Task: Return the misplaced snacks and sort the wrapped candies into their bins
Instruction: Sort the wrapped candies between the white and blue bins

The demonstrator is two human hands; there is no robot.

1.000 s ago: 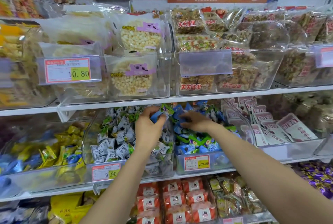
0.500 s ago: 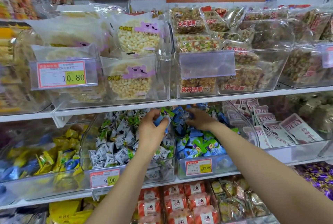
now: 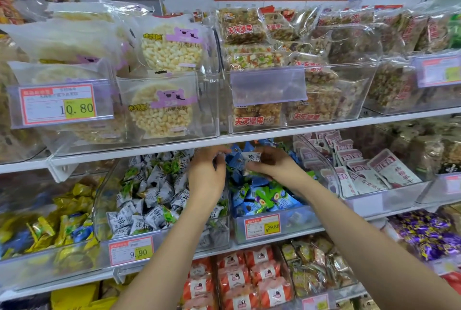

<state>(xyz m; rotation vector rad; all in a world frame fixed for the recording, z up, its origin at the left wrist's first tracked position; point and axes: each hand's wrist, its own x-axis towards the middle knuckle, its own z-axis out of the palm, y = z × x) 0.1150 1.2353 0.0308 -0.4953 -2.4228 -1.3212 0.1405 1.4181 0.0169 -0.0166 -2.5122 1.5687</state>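
On the middle shelf, a clear bin of white-and-green wrapped candies (image 3: 149, 197) stands left of a clear bin of blue wrapped candies (image 3: 264, 197). My left hand (image 3: 207, 175) hovers over the divider between them, its fingers curled round a small wrapped candy (image 3: 220, 155) that they mostly hide. My right hand (image 3: 273, 163) is over the back of the blue bin. It pinches a white wrapped candy (image 3: 253, 157) with black characters between thumb and fingers. The two hands are close together, just under the upper shelf edge.
The upper shelf (image 3: 249, 136) juts out just above my hands, carrying bins of rice cakes (image 3: 162, 110) and nut bars (image 3: 287, 110). A bin of yellow candies (image 3: 50, 225) is at the left. Flat white packets (image 3: 361, 172) fill the bin to the right. Orange snacks (image 3: 249, 277) lie below.
Both hands rose toward the back of the bins and drew closer together. The right hand lifted a white candy out of the blue bin. The left hand's blue candy is no longer visible.
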